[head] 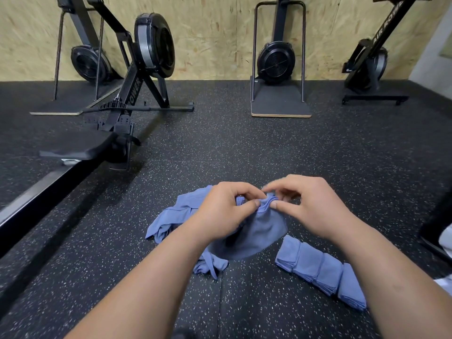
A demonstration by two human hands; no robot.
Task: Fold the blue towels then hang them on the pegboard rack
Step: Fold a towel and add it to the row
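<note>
A blue towel hangs bunched in front of me above the speckled black floor. My left hand pinches its top edge between thumb and fingers. My right hand pinches the same edge just to the right, fingertips almost meeting the left hand's. Under and left of the held towel lies a crumpled heap of blue towels. A row of folded blue towels lies on the floor at the right, partly behind my right forearm. No pegboard rack is in view.
A rowing machine stretches from the back left to the near left, its rail crossing the floor. Upright rowers stand along the wooden wall, one in the middle and one at the right. A dark frame edges in at the right.
</note>
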